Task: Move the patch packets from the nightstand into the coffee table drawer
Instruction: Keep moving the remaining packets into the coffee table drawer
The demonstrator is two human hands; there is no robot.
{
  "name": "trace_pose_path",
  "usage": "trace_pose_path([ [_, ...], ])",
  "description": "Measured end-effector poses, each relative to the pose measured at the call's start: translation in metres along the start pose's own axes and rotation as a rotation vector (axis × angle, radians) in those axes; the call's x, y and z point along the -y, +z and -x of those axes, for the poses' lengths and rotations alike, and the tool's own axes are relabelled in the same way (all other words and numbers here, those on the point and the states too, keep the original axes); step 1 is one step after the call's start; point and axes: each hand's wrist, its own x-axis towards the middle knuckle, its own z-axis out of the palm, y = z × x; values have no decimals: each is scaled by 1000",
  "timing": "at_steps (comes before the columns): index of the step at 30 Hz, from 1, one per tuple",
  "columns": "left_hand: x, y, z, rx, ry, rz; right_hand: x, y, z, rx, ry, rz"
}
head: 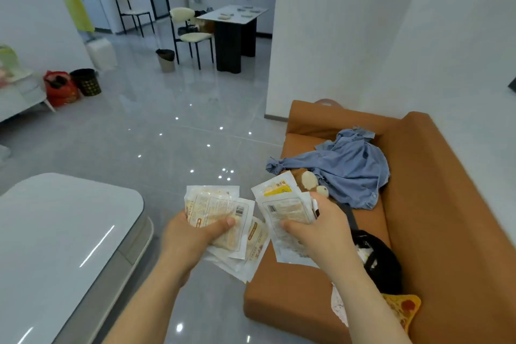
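My left hand grips a fanned stack of white and yellow patch packets, thumb pressed on top. My right hand holds a second bunch of patch packets, thumb across the front one. Both bunches hang in the air over the floor between the white coffee table at lower left and the orange sofa at right. No drawer or nightstand shows in the head view.
A blue shirt, a plush toy and a black bag lie on the sofa. Across the glossy grey floor stand a dining table, chairs, a small bin and a red bag.
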Motion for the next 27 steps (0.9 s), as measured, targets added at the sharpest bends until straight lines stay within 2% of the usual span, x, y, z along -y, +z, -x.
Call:
trace_pose_path([
  [6, -4, -114, -32, -99, 23, -31, 56, 103, -20, 88, -27, 2],
  [10, -6, -160, -55, -157, 29, -57, 83, 149, -38, 122, -33, 1],
  [17, -11, -194, -114, -213, 11, -44, 104, 198, -96, 168, -51, 30],
  [27, -52, -202, -242, -283, -4, -85, 120, 240, -234, 234, -58, 14],
])
